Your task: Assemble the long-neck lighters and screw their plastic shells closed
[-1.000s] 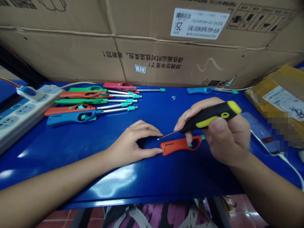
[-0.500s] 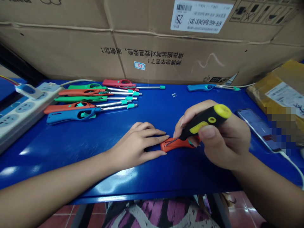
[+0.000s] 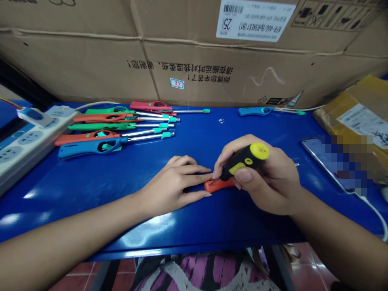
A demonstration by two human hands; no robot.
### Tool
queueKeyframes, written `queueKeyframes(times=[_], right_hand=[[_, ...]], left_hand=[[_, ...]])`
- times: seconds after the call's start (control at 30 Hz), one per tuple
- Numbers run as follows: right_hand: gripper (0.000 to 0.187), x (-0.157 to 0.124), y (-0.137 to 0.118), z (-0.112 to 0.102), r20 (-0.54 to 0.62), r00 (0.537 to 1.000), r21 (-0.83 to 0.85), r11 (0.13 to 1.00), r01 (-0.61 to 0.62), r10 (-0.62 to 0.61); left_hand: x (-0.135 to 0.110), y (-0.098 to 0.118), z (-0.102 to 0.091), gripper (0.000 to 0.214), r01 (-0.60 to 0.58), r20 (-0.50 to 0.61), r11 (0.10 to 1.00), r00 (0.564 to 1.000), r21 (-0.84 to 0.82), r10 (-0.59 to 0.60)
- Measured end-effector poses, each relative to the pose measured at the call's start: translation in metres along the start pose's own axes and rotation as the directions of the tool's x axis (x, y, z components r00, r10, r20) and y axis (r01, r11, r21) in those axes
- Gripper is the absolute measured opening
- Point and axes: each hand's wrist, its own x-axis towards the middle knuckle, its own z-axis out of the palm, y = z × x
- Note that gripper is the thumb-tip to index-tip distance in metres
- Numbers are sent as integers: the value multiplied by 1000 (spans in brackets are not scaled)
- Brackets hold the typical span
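Note:
An orange stick lighter (image 3: 216, 185) lies on the blue table (image 3: 91, 182), mostly hidden under my right hand. My right hand (image 3: 266, 182) is closed round a black and yellow screwdriver (image 3: 242, 161) whose metal tip rests on the lighter's handle end. My left hand (image 3: 176, 184) lies on the table beside that end, fingers stretched out, fingertips touching the lighter. The lighter's metal tube tip (image 3: 296, 164) peeks out right of my right hand.
Several coloured stick lighters (image 3: 112, 127) lie in a row at the back left, one blue lighter (image 3: 266, 110) at the back right. A power strip (image 3: 27, 139) sits at the left, a phone (image 3: 330, 161) and a yellow parcel (image 3: 357, 117) at the right. Cardboard boxes (image 3: 182, 52) wall the back.
My right hand has swung the screwdriver down and leftward, from hovering above the lighter to its tip resting on the handle end. My left hand has closed in on the lighter's end.

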Motion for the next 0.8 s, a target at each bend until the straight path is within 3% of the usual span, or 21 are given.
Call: queueKeyframes(times=[0.2,0.37,0.47,0.57,0.63,0.7,0.77,0.8], right_hand=[[41,1,4,4,-45,997,44,997,66,-64],[41,10,-14,-12,117,993,-18,1000,-14,16],[42,16,-29,-20,219,976,-190,980,52,-10],[43,19,-31,-19,282,951,-349,909,228,-130],[38,20,-23,-13,264,930,-409,844,347,-254],[33,20,-11,-9,192,895,-456,770,445,-403],[31,21,-1,-6,63,829,-521,690,503,-556],[30,21,2,-6,19,831,-531,698,480,-557]], left_hand=[[1,1,1,26,64,33,996,998,-69,-61],[8,10,-5,29,142,69,986,988,-87,-136],[14,15,-8,27,184,89,976,981,-113,-174],[17,16,-7,24,187,79,973,981,-135,-178],[17,15,-4,22,177,40,974,984,-140,-173],[16,13,1,22,175,0,976,984,-131,-177],[15,11,5,23,172,-17,978,984,-116,-175],[14,11,7,23,167,-23,980,985,-112,-170]])
